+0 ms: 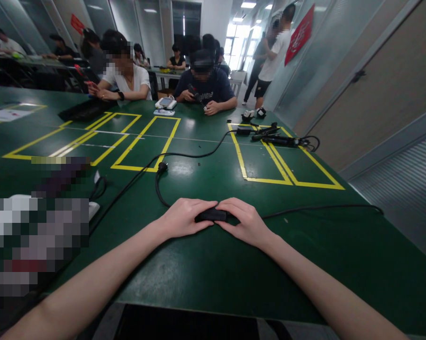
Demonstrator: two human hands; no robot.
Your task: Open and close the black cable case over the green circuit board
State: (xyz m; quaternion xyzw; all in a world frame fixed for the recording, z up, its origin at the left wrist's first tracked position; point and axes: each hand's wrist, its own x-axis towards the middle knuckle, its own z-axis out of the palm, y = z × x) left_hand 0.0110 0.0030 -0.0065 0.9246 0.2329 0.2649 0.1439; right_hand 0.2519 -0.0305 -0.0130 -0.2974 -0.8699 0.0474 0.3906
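A black power adapter (213, 216) lies on the green table in front of me, gripped from both ends. My left hand (186, 217) closes over its left end, thumb at the near side and fingers at the far side. My right hand (244, 219) holds the right end the same way, and the fingertips of both hands almost meet on top. From the left side a black cord curves away to a plug (162, 167). On the right a thin black cable (322, 208) runs toward the table's right edge.
Another long cable (198, 156) crosses the green table (205, 269) to a second adapter (243, 131). A bundle of black cords (279, 138) lies at the back right among yellow tape outlines (267, 180). Two people sit across the table; one handles a dark tool. A blurred area covers the left.
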